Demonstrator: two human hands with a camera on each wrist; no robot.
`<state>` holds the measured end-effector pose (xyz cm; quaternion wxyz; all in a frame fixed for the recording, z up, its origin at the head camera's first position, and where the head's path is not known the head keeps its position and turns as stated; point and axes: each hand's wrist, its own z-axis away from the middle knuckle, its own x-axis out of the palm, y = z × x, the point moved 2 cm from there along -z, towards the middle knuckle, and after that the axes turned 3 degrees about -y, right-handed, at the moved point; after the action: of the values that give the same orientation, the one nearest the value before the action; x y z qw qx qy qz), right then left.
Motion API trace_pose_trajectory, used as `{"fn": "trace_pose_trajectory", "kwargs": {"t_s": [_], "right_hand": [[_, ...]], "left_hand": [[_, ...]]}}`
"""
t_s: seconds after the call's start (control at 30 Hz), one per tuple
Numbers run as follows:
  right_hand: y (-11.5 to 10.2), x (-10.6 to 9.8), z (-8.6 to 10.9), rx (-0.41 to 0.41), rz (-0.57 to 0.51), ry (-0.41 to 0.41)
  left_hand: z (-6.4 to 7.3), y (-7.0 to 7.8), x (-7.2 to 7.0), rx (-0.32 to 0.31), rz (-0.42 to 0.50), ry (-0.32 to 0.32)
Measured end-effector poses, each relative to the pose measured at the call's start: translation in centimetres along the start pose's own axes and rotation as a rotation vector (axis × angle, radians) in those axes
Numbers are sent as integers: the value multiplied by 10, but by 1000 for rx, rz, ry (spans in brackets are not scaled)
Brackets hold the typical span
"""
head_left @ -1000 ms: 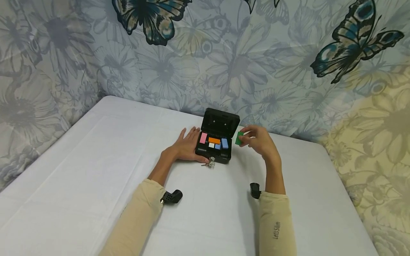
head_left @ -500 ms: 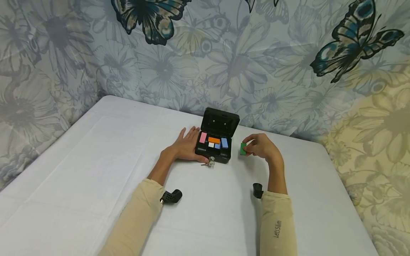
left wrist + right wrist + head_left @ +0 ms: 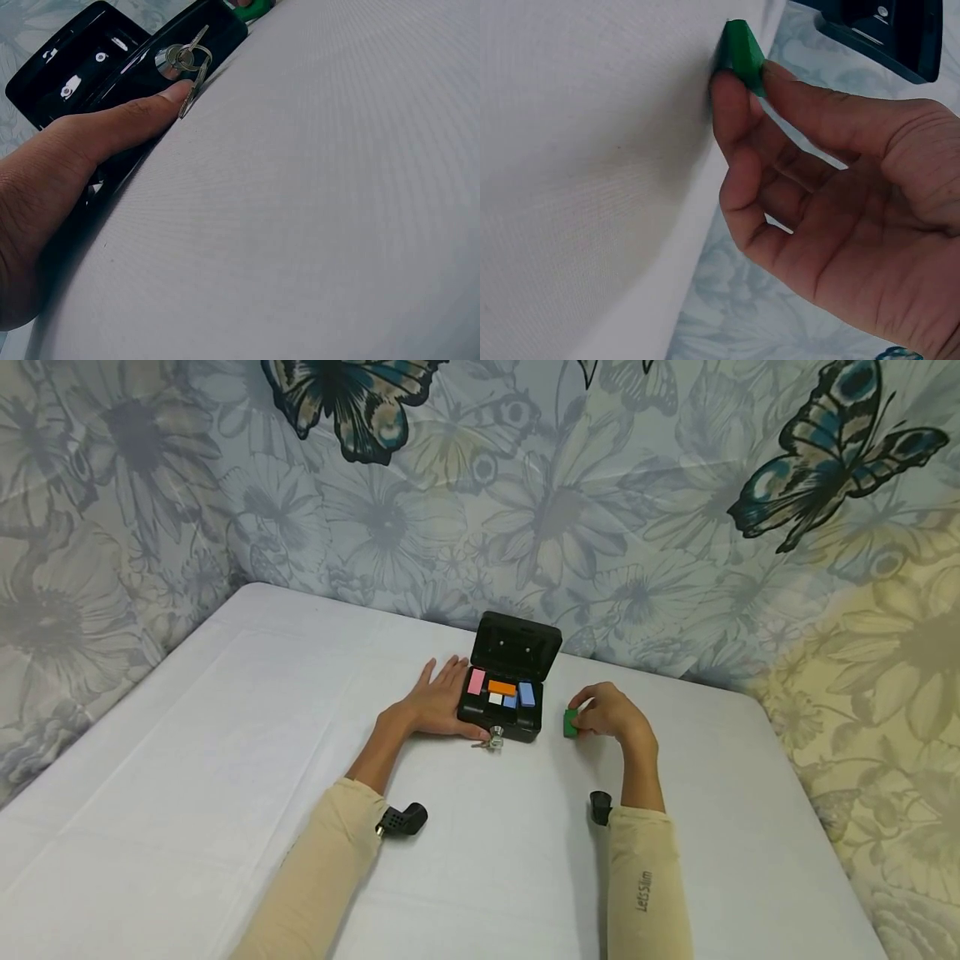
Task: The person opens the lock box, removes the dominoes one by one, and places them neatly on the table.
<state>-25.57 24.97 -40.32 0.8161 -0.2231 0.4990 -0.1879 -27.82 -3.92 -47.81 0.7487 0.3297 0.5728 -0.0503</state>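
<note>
Cloth (image 3: 187,760), white and faintly creased, is spread before a flower-patterned wall (image 3: 450,527). On the left arm, a beige sleeve (image 3: 322,852) is worn, and a black camera (image 3: 405,820) is mounted beside its cuff. The left hand (image 3: 431,708) is laid with its fingers spread along the left side of a black box (image 3: 517,727), the thumb stretched along the front, near the keys (image 3: 481,746) hung from a lock (image 3: 497,732). The lid (image 3: 516,647) is raised at the back. Inside, a pink block (image 3: 476,682) is set at the left, an orange block (image 3: 502,688) behind a white block (image 3: 495,699) and a small blue block (image 3: 510,702), and a larger blue block (image 3: 527,695) at the right. Near the box's right side, apart from it, a green block (image 3: 570,723) is pinched between thumb and fingertips of the right hand (image 3: 609,714); whether the cloth is touched by it cannot be told. The right sleeve (image 3: 647,877) is marked with dark lettering.
</note>
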Motion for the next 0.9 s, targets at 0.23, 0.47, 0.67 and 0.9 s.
{"fn": "trace_pose_trajectory", "kwargs": {"t_s": [0.23,0.47,0.67,0.9], "right_hand": [[-1,2,-1,30,23,23],[-4,3,-1,71,67,33],[-5,3,0,87,76,34],[-4,4,1,87,69,25]], "left_hand": [[0,1,-2,0,-5,-1],[1,2,-2,-3,0,2],[2,2,-2,-4,-2,-1],[1,1,0,6,4,4]]}}
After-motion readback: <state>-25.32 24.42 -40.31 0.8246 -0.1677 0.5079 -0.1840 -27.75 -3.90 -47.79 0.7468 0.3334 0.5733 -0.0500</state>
